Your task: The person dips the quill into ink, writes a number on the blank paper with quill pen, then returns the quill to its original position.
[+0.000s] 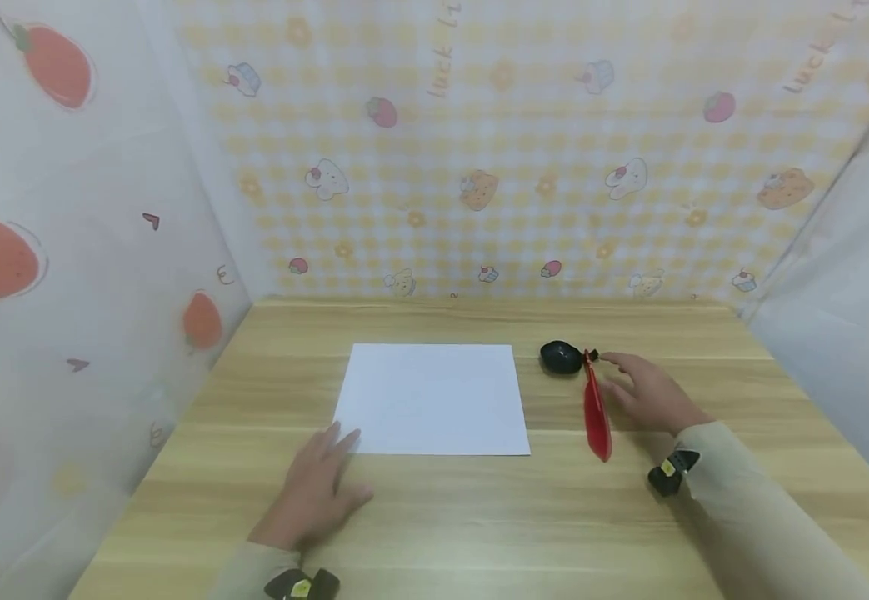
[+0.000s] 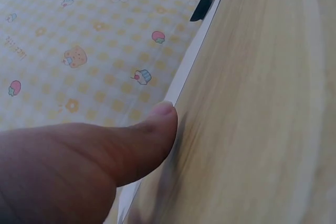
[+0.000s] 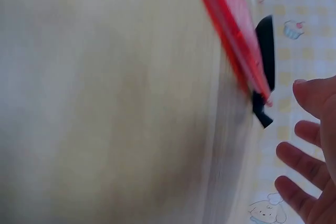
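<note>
On the counter (image 1: 434, 517), the red balloon (image 1: 596, 412) is laid lengthwise near-to-far, just left of the right hand (image 1: 647, 392), whose relaxed fingers grasp nothing. The left hand (image 1: 314, 492) is pressed flat at the paper (image 1: 434, 398), farther off.

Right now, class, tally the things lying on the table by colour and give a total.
White: 1, the sheet of paper
Red: 1, the red tool
Black: 1, the black object
Total: 3
</note>
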The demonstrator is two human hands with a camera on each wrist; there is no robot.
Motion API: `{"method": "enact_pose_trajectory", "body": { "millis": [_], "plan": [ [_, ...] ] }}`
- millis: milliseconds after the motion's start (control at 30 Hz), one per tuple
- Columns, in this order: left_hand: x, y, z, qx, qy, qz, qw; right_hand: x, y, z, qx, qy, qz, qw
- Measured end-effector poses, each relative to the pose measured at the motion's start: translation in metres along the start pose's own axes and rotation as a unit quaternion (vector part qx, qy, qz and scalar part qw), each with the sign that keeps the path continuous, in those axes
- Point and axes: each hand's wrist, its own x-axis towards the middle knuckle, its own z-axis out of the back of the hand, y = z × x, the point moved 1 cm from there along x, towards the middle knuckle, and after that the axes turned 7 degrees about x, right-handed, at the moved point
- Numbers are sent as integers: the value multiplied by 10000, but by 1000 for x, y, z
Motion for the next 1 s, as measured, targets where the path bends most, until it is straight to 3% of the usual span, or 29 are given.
{"method": "enact_pose_trajectory", "body": {
  "millis": [333,700,1000],
  "plan": [
    [1,2,2,25,-34,-106,9999,17,-9,-2,-532,88,379,9978],
    [0,1,0,10,339,-63,9994,19,-10,-3,-777,-50,1120,9906],
    [-2,-2,3,-35,424,-27,9991,24,-8,-6,-959,99,1302,9868]
  ]
}}
